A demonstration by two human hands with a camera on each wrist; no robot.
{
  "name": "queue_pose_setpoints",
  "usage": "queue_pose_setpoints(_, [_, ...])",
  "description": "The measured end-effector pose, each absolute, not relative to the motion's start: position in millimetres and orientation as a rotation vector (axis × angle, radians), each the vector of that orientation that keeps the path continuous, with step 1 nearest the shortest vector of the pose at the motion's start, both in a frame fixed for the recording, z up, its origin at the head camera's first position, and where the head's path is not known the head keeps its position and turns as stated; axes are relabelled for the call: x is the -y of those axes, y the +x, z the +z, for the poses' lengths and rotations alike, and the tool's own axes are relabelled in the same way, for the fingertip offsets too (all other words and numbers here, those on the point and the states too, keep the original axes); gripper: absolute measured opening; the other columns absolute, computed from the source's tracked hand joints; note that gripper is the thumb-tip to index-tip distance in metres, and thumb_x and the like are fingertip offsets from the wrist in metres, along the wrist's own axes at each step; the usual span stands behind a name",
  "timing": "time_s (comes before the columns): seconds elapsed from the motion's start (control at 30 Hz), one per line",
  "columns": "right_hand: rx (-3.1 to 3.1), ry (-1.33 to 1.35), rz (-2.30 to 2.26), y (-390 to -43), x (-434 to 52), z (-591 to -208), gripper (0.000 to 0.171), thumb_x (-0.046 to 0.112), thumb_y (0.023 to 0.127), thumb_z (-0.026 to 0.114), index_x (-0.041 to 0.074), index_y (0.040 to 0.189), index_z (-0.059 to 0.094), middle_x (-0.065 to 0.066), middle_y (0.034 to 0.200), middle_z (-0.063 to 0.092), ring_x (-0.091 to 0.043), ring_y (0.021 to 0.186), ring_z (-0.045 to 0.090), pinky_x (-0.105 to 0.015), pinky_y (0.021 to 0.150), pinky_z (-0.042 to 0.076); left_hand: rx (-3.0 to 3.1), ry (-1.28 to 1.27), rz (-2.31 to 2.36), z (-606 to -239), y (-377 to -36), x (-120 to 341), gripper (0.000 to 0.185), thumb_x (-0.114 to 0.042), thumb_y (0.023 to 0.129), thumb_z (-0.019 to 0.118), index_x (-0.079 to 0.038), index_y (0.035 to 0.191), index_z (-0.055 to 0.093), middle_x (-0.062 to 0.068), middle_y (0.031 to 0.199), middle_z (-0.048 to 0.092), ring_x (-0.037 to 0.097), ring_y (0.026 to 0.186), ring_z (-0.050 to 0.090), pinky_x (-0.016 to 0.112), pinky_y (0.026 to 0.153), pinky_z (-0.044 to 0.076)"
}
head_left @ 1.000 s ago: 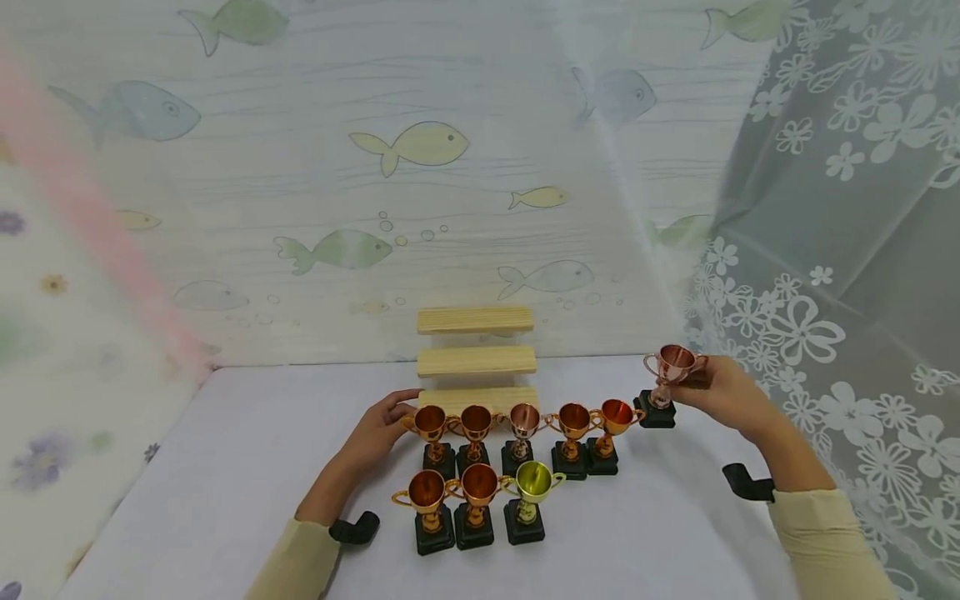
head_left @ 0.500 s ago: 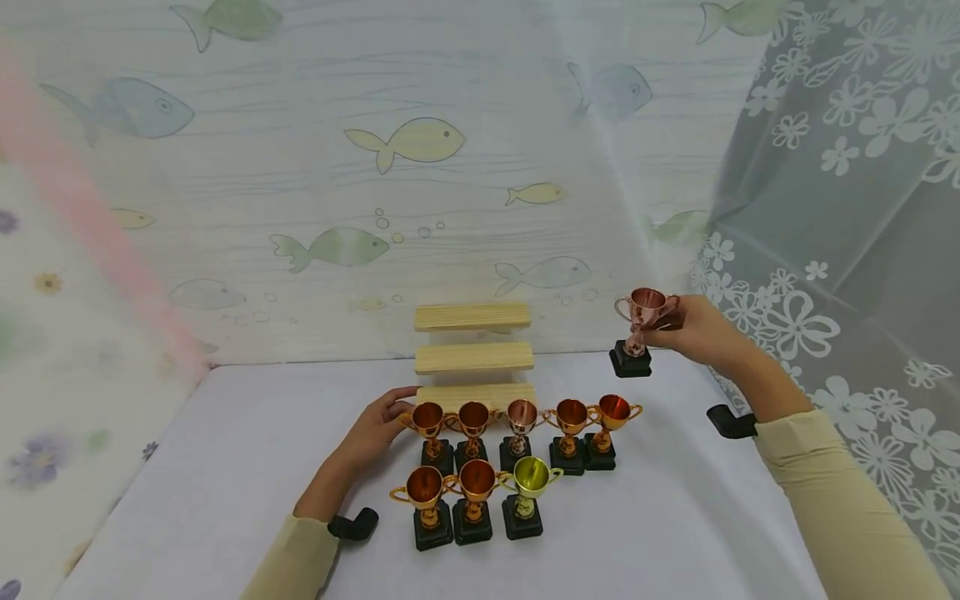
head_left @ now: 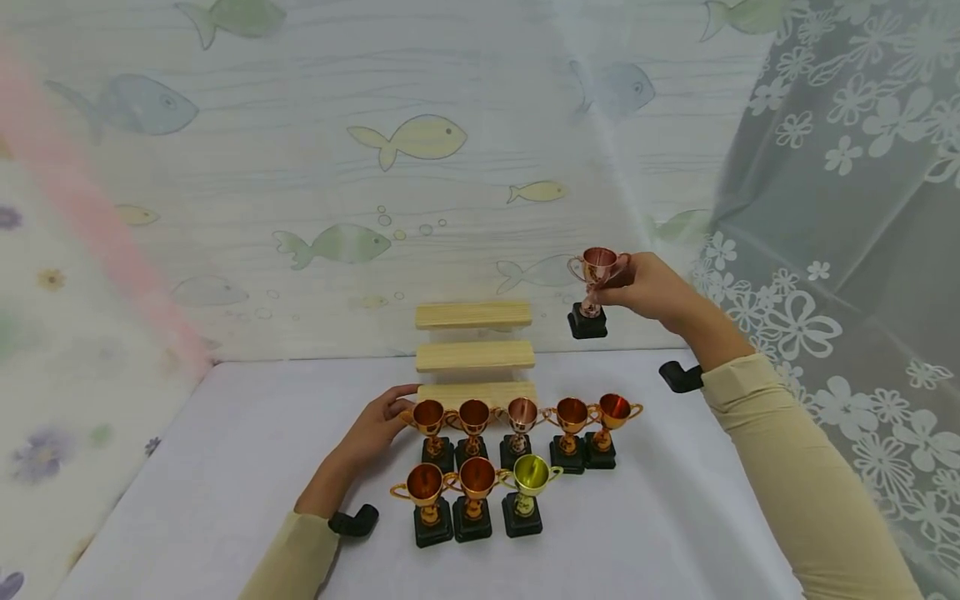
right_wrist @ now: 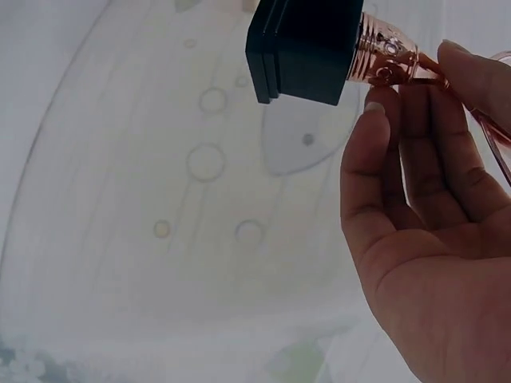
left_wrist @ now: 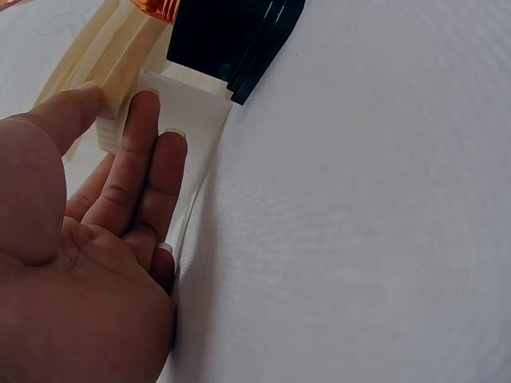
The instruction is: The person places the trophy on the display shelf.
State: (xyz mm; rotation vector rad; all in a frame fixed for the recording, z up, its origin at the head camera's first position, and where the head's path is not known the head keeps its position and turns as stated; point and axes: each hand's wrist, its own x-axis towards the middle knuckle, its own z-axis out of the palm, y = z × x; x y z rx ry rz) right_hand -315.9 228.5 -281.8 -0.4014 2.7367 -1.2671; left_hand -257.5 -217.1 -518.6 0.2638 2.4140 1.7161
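Note:
In the head view, my right hand [head_left: 654, 289] pinches a small rose-gold trophy cup [head_left: 598, 268] by its stem, held upright in the air right of the stepped stand. Its black base [right_wrist: 307, 49] and shiny stem [right_wrist: 390, 49] show in the right wrist view, fingertips and thumb around the stem. My left hand [head_left: 375, 427] is at the left end of a three-step stand with wooden slats [head_left: 476, 356]. In the left wrist view, its thumb touches a wooden slat [left_wrist: 128, 60] and its nearly straight fingers lie against the white support [left_wrist: 188, 104].
Several trophy cups stand in front of the stand: a back row with a rose-gold one [head_left: 522, 414] among orange-gold ones [head_left: 572, 414], and a front row with two orange-gold cups [head_left: 477, 479] and a yellow-gold one [head_left: 532, 475]. A fish-print curtain [head_left: 408, 137] hangs behind the white table [head_left: 247, 467].
My right hand has lifted the rose-gold trophy cup from near the table's right side, moving it up and left toward the stand. The left hand and the standing cups keep their places.

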Motion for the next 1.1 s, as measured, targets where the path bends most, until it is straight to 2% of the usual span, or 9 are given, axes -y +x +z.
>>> queue_pose_setpoints(0.23, [-2.692,-0.422,-1.342,-333,-194,-276,0.033,0.017,0.097,0.078,-0.004,0.12,0.069,-0.016,0.116,0.071,-0.029,0.111,0.062,-0.052,0.105,0.046,-2.391,0.288,1.739,-520,-258,219,0.05,-0.009,0.108,0.059,-0.01,0.156,0.047,0.011,0.12,0.074,0.02,0.116,0.067,0.024,0.098,0.047])
queue_pose_setpoints(0.43, [-2.626,-0.463,-1.399,-342,-166,-277,0.031,0.014,0.095,0.079,-0.004,0.118,0.069,-0.015,0.116,0.071,-0.026,0.108,0.062,-0.042,0.096,0.047,-2.384,0.311,1.74,-522,-258,219,0.049,-0.011,0.11,0.059,-0.01,0.157,0.047,0.01,0.12,0.074,0.019,0.115,0.066,0.024,0.097,0.046])
queue_pose_setpoints(0.57, [-2.598,-0.475,-1.416,-346,-144,-279,0.026,0.013,0.094,0.079,-0.001,0.113,0.07,-0.016,0.118,0.069,-0.027,0.106,0.062,-0.041,0.092,0.049,-2.398,0.317,1.726,-521,-259,220,0.049,-0.013,0.11,0.059,-0.012,0.157,0.047,0.009,0.12,0.074,0.019,0.116,0.066,0.026,0.098,0.045])
queue_pose_setpoints(0.67, [-2.573,-0.457,-1.424,-345,-129,-281,0.026,0.012,0.095,0.078,-0.001,0.116,0.071,-0.016,0.122,0.066,-0.032,0.109,0.063,-0.044,0.094,0.051,-2.404,0.314,1.727,-522,-257,218,0.049,-0.013,0.11,0.059,-0.011,0.157,0.047,0.009,0.119,0.074,0.019,0.115,0.066,0.027,0.099,0.045])
queue_pose_setpoints(0.83, [-2.486,-0.375,-1.502,-341,-107,-286,0.031,0.008,0.097,0.076,-0.005,0.124,0.068,-0.021,0.13,0.063,-0.037,0.118,0.063,-0.052,0.106,0.051,-2.396,0.311,1.728,-526,-252,213,0.049,-0.012,0.11,0.059,-0.01,0.157,0.047,0.009,0.119,0.075,0.018,0.115,0.067,0.028,0.102,0.044])
queue_pose_setpoints(1.1, [-2.411,-0.334,-1.618,-337,-67,-285,0.022,0.004,0.096,0.076,-0.003,0.116,0.07,-0.019,0.125,0.066,-0.031,0.118,0.064,-0.048,0.105,0.053,-2.395,0.339,1.77,-526,-241,211,0.049,-0.013,0.11,0.06,-0.009,0.157,0.047,0.012,0.121,0.074,0.017,0.114,0.068,0.025,0.096,0.047])
